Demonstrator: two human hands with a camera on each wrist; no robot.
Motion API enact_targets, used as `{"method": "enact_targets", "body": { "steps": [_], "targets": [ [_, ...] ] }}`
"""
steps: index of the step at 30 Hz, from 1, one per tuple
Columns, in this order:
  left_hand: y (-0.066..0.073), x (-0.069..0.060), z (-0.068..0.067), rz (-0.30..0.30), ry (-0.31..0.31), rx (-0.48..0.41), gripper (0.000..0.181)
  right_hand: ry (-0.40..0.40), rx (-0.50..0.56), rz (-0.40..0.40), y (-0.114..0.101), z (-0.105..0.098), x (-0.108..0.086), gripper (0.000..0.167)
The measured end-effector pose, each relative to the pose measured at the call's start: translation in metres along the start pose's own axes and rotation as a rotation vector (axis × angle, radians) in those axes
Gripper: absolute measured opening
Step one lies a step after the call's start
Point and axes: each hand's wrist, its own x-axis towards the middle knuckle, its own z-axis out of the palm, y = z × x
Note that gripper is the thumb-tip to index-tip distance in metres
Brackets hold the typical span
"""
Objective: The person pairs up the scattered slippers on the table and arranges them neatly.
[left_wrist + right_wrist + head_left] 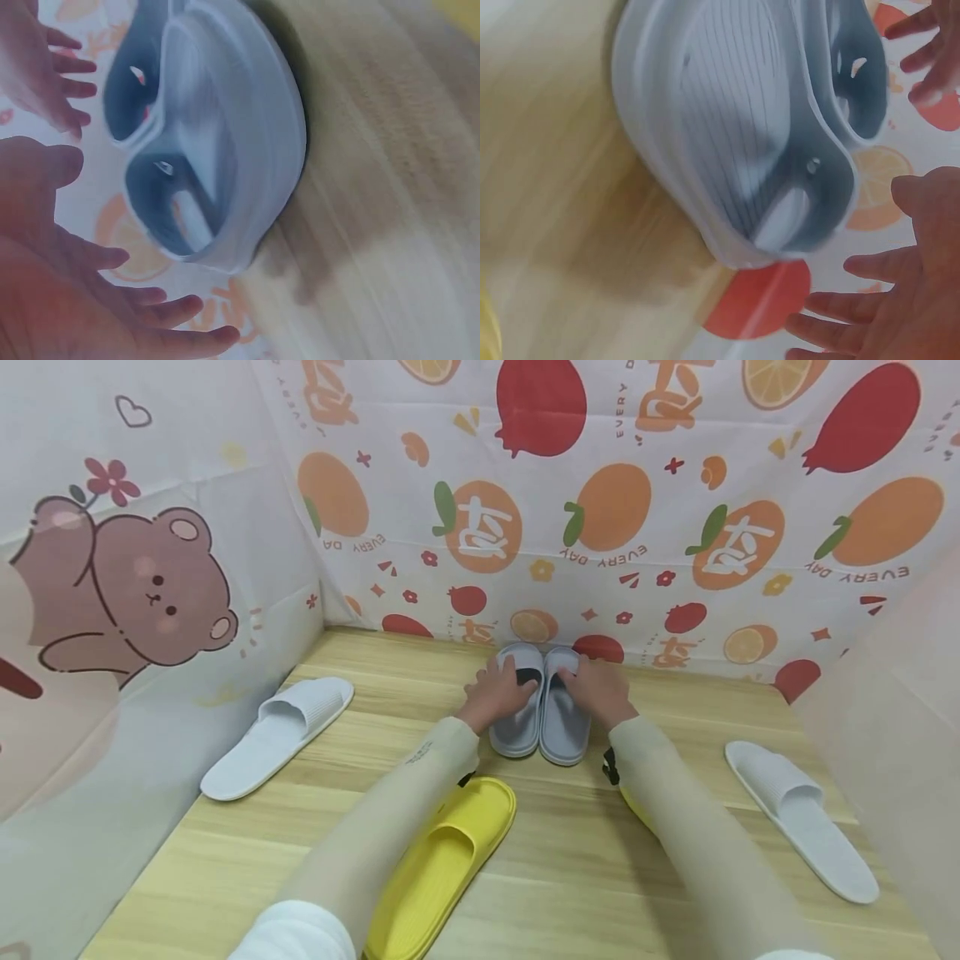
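A pair of grey slippers [564, 731] stands side by side against the printed cloth, toes toward it. My left hand [495, 695] is over the left slipper [516, 731], and my right hand [600, 690] is over the right one. In the left wrist view the left hand [90, 277] has its fingers stretched out, apart from the slipper's strap [154, 214]. The right wrist view shows the right hand [885, 292] likewise spread beside the strap [829, 202]. Neither hand grips anything.
A yellow slipper [431, 877] lies under my left forearm; another yellow edge [637, 810] peeks out from behind the right forearm. White slippers lie at the left [277, 739] and right [802, 822] on the wooden floor [555, 852]. Fruit-printed cloth [540, 502] rises behind.
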Motion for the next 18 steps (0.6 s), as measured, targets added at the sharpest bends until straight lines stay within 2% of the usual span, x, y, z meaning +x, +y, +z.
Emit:
{"method": "enact_targets", "body": {
  "steps": [4,10,14,18],
  "targets": [
    [-0.002,-0.017,-0.004,0.036,-0.011,-0.011,0.079,0.030,-0.065,-0.018,0.006,-0.008,-0.007,0.070],
    [-0.007,-0.042,-0.007,0.081,-0.022,0.058,0.079,0.088,-0.132,-0.087,0.012,-0.010,-0.023,0.064],
    [-0.016,-0.059,-0.005,0.105,-0.025,0.126,0.080,0.113,-0.134,-0.140,0.015,-0.006,-0.042,0.065],
    [-0.025,-0.079,0.000,0.148,-0.027,0.151,0.080,0.087,-0.114,-0.141,0.020,-0.003,-0.060,0.069]
  ]
}}
